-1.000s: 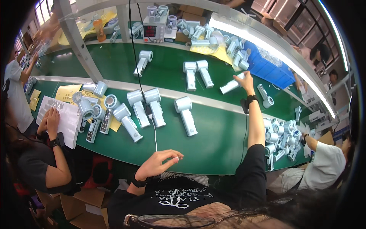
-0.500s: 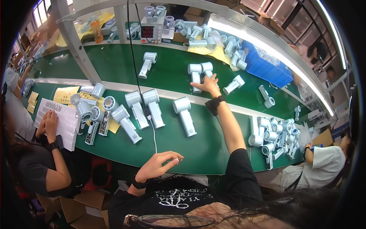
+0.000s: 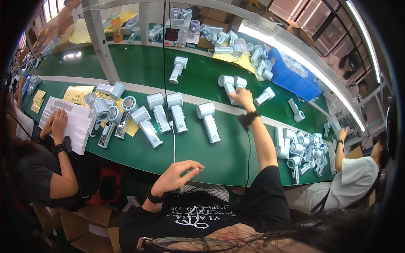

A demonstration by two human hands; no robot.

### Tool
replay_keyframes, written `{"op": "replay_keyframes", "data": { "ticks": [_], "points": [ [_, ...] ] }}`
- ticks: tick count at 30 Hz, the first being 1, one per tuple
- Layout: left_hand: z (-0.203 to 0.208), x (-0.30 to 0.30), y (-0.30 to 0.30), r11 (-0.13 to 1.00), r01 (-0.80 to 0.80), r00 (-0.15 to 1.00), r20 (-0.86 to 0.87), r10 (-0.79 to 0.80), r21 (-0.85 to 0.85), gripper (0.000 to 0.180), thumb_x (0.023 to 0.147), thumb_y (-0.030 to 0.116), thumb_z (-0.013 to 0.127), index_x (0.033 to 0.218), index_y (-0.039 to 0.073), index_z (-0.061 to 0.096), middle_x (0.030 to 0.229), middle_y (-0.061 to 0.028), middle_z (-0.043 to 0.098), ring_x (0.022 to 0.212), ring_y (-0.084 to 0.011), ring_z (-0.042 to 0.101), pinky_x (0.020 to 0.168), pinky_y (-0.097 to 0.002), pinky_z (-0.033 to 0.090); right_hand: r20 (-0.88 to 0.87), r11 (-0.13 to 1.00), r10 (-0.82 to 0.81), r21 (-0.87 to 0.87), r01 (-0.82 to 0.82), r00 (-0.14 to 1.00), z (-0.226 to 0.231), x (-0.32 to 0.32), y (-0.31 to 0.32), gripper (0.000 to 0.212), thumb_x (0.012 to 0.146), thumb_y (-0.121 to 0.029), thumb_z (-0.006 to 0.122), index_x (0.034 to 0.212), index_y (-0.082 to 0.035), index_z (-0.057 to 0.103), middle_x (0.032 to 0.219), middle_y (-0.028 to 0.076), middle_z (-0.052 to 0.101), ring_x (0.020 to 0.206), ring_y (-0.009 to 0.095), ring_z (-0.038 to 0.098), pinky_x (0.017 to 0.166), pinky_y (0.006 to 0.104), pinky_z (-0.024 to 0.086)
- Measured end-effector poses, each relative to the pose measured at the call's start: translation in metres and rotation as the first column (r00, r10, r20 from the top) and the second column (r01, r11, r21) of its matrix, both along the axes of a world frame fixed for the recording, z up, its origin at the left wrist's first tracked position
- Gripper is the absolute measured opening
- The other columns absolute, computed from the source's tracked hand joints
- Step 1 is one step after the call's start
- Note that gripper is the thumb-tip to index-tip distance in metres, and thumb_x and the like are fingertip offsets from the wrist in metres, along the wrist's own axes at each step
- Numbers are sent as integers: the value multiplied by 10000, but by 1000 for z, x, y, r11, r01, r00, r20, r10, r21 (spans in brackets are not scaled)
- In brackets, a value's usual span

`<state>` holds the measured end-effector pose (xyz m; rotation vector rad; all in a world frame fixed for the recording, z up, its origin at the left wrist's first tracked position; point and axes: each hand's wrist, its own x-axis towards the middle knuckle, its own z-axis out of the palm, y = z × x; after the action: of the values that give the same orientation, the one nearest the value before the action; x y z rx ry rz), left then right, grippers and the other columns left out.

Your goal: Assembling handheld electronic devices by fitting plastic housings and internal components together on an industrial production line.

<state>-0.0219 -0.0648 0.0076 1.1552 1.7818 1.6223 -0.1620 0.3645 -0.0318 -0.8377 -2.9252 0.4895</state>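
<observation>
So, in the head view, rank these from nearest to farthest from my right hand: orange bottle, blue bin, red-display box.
From your right hand:
1. Blue bin: beyond it, to the right.
2. Red-display box: toward the back, to the left.
3. Orange bottle: also toward the back, farther left.

Pale-blue devices (image 3: 226,80), green tabletop (image 3: 228,156), blue crate (image 3: 292,82)
</observation>
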Motion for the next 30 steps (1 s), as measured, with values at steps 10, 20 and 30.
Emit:
{"op": "replay_keyframes", "data": {
  "ticks": [10, 20, 30],
  "points": [
    [-8, -5, 0, 1000, -15, 1000, 5, 15, 26, 172, 928, 94, 583, 1047, -5, 659, 1020, -100, 698, 846, -186, 655, 747, -285, 506, -160, 945, 241, 261, -194, 957, 7, 183, -120, 466, 689, -462, 782, 965, -109, 652, 1016, 217, 592, 985, 395, 579, 779, 460, 492],
    [-9, -16, -4, 1000, -23, 999, 26, 23, 18, 167, 924, 89, 591, 1044, -6, 658, 1030, -98, 697, 851, -189, 657, 759, -286, 509, -107, 915, 394, 136, -379, 913, 90, -71, -116, 514, 827, -546, 651, 897, -37, 666, 808, 142, 688, 732, 306, 673, 620, 405, 523],
    [-6, -27, -11, 996, -84, 995, 55, 82, 22, 147, 941, 89, 570, 1012, -19, 640, 1026, -121, 684, 868, -217, 664, 780, -308, 516, -155, 835, 135, -514, -197, 979, -31, -197, -93, 520, 723, -398, 792, 879, 76, 642, 787, 129, 655, 616, 232, 627, 528, 339, 520]
  ]
}}
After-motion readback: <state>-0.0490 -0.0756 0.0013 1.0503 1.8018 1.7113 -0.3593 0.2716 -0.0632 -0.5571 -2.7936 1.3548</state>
